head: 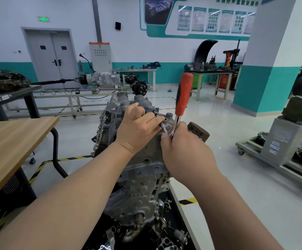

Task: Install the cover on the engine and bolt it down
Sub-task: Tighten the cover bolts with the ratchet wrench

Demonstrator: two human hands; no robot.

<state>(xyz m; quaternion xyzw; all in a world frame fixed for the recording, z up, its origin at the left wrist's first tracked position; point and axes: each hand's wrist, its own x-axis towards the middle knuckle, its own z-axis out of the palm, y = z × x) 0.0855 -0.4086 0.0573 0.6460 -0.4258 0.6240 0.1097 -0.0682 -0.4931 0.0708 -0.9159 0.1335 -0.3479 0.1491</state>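
**Cover [141,104] on top of the engine, largely hidden by two hands**

The left hand [139,127] lies across the cover, fingers pinching a thin steel extension bar [162,128]. The bolt beneath cannot be seen. The right hand [182,148] curls round the chromed neck of a ratchet [183,94], and its orange-red grip stands upward. The cover is dull grey cast metal, lumpy and bossed, at the far upper end of the engine [141,179]. A wood-topped bench [11,141] is cut off at left.
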